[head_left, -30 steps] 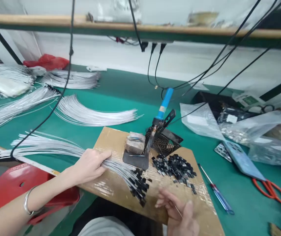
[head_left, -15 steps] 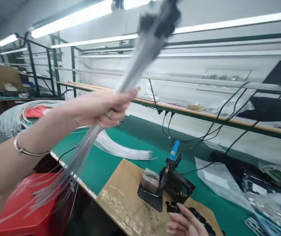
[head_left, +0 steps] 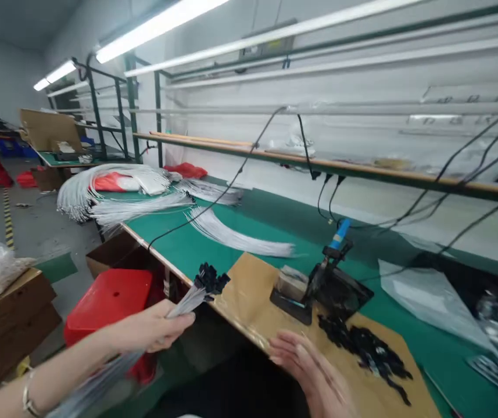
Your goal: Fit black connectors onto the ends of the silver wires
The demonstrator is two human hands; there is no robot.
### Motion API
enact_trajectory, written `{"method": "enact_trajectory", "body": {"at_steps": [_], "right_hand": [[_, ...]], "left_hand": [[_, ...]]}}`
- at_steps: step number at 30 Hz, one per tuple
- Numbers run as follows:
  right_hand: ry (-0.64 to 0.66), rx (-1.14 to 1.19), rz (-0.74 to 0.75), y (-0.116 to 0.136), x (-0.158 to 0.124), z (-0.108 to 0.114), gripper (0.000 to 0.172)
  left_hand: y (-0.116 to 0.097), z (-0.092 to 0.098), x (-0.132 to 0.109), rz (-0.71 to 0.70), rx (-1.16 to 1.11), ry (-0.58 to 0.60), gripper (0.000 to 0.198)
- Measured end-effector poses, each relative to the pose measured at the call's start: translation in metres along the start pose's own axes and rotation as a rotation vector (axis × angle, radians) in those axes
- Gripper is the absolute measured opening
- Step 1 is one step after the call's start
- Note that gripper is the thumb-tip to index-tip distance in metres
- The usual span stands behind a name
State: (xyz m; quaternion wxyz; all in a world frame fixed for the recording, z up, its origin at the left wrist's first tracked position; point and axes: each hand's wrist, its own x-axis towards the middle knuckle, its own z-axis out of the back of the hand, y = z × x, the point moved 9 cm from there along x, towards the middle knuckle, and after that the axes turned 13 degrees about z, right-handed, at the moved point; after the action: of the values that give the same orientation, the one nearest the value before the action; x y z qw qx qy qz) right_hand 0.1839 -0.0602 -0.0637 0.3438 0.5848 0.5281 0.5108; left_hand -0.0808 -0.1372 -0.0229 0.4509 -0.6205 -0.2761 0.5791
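Note:
My left hand [head_left: 157,331] is closed around a bundle of thin white-grey wires [head_left: 185,303]. Black connectors [head_left: 210,280] cluster at the bundle's upper end, and its tail trails down past my forearm. Over the near edge of the brown board [head_left: 253,284] is my right hand [head_left: 303,366], fingers stretched out, with nothing visible in it. A heap of small black parts [head_left: 366,345] lies on the board to its right. Behind them a blue-handled soldering iron [head_left: 340,233] rests in a black stand [head_left: 336,290], beside a small block in a holder [head_left: 292,283].
More white wire bundles [head_left: 240,235] lie on the green bench mat [head_left: 165,232]. A red stool [head_left: 111,296] stands below the bench edge at left. Black cables [head_left: 249,159] hang from the shelf [head_left: 362,171]. Plastic bags [head_left: 427,302] lie at right.
My left hand has lowered the wire bundle from high in the air to near the bench edge. My right hand has moved left, away from the black parts. The view has swung left.

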Motion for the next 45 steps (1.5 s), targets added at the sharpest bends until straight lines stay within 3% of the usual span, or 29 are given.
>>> {"method": "enact_trajectory", "body": {"at_steps": [3, 4, 7, 10, 14, 24, 31, 36, 41, 45], "right_hand": [[0.216, 0.005, 0.031, 0.0, -0.024, -0.043, 0.036], [0.228, 0.003, 0.021, -0.003, -0.031, -0.054, 0.036], [0.213, -0.019, 0.003, -0.011, -0.048, -0.074, 0.029], [0.105, -0.049, 0.021, -0.015, -0.051, -0.067, 0.013], [-0.008, -0.068, 0.036, -0.017, -0.05, -0.048, 0.015], [-0.105, -0.034, -0.048, -0.033, -0.045, -0.033, 0.02], [-0.128, -0.013, -0.118, -0.055, -0.04, -0.02, 0.014], [-0.079, 0.081, -0.14, -0.07, -0.038, -0.019, 0.022], [-0.063, 0.146, -0.15, -0.068, -0.037, -0.019, 0.014], [-0.021, 0.213, -0.163, -0.066, -0.038, -0.023, 0.017]], "left_hand": [[0.049, -0.045, 0.02, 0.05, -0.111, 0.118, 0.06], [0.059, -0.059, 0.025, 0.063, -0.15, 0.157, 0.06], [0.075, -0.09, 0.039, 0.087, -0.244, 0.245, 0.057], [0.081, -0.104, 0.049, 0.099, -0.31, 0.286, 0.055], [0.086, -0.106, 0.061, 0.119, -0.362, 0.27, 0.055], [0.101, -0.102, 0.069, 0.28, -0.262, 0.138, 0.065], [0.104, -0.105, 0.083, 0.295, -0.304, 0.183, 0.063], [0.104, -0.11, 0.089, 0.281, -0.266, 0.228, 0.061], [0.104, -0.109, 0.087, 0.297, -0.262, 0.224, 0.064], [0.106, -0.106, 0.085, 0.311, -0.241, 0.192, 0.063]]}}
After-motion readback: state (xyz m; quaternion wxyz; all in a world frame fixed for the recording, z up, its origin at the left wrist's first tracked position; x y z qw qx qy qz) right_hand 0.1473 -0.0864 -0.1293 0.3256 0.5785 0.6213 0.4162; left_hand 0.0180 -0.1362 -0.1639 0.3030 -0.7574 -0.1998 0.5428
